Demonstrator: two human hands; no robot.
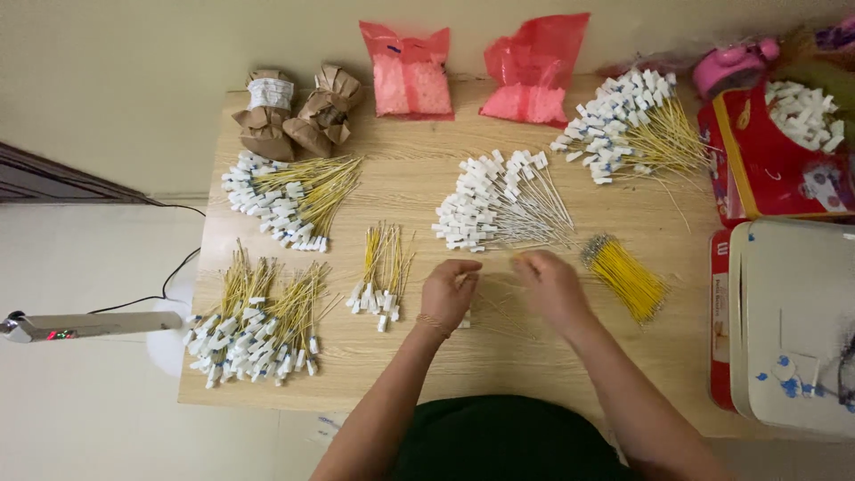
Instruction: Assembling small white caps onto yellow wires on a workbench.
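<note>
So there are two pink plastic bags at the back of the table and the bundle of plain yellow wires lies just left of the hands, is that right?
Not quite. The head view shows the yellow wires just right of the right hand, not left. Two pink bags do sit at the back of the table.

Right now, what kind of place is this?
Probably a home workbench for small assembly work. A wooden table holds piles of yellow wires with white tags, pink bags of small parts, and both hands work mid-table.

Wooden table (427,374); pale wall (134,71)
</note>
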